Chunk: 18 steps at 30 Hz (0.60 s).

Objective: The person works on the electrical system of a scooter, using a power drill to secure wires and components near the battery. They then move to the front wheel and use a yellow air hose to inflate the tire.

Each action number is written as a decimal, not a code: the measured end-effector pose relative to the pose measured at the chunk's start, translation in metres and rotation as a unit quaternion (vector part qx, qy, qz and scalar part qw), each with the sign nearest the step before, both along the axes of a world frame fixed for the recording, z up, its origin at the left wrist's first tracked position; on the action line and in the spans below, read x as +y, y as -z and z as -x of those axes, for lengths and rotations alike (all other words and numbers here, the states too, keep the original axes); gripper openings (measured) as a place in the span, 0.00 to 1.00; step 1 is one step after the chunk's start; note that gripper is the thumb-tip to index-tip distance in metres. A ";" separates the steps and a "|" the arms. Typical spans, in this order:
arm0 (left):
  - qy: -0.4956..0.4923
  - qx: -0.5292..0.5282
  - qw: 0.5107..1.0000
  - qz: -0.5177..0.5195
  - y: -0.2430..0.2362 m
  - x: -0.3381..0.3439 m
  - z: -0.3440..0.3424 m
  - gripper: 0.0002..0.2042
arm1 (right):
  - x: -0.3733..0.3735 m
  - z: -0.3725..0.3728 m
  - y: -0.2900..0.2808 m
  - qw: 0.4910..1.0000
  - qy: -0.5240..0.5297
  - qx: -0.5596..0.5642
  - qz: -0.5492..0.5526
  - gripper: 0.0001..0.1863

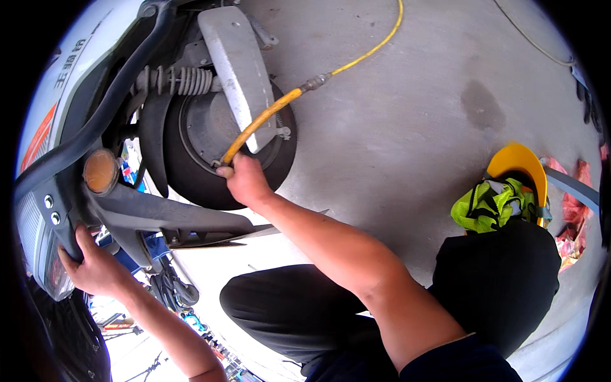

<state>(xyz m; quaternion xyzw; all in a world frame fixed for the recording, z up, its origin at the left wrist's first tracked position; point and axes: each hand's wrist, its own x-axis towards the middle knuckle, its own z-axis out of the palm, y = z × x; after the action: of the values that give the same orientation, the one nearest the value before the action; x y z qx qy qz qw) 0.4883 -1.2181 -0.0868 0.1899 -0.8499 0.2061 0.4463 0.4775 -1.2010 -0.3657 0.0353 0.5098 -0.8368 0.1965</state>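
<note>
My right hand (248, 181) grips the end of a thick orange hose (267, 113) at the hub of a small black wheel (194, 149), where the valve itself is hidden. The hose joins a thin yellow line (363, 57) by a metal coupling (314, 83). My left hand (89, 267) is closed on a dark bracket (63, 228) with two bolts, beside a lamp housing on the white vehicle body (70, 51). A coil-spring shock (181, 81) and a scuffed silver guard (232, 70) sit above the wheel, and a round orange reflector (100, 172) is to its left.
A black tube (92, 121) curves along the body. On the grey concrete floor (394, 127) at the right lie a yellow helmet (515, 156) holding bright green fabric (484, 210) and a crumpled pink cloth (569, 248). A grey cable (541, 51) runs at the top right. My bent knees fill the bottom.
</note>
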 end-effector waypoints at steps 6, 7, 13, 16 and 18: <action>0.003 0.025 1.000 -0.012 0.001 0.001 0.001 0.30 | 0.000 0.000 -0.002 1.000 0.011 0.005 0.016 0.11; 0.002 0.027 1.000 -0.014 0.002 0.002 0.002 0.30 | 0.001 0.001 -0.002 1.000 0.013 0.004 0.015 0.12; -0.020 0.026 0.999 0.004 0.002 0.001 0.001 0.31 | 0.002 0.000 -0.005 1.000 0.006 0.005 0.002 0.11; -0.011 0.030 0.999 0.006 0.002 -0.005 -0.001 0.33 | 0.001 0.001 -0.004 1.000 0.011 0.000 0.011 0.11; -0.011 0.024 1.000 0.011 0.003 -0.002 0.000 0.34 | 0.002 0.001 -0.003 1.000 0.004 -0.004 0.009 0.11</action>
<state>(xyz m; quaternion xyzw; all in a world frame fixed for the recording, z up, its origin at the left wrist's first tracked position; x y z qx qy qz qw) 0.4880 -1.2206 -0.0894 0.1989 -0.8347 0.2153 0.4662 0.4769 -1.1993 -0.3627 0.0388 0.5010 -0.8422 0.1953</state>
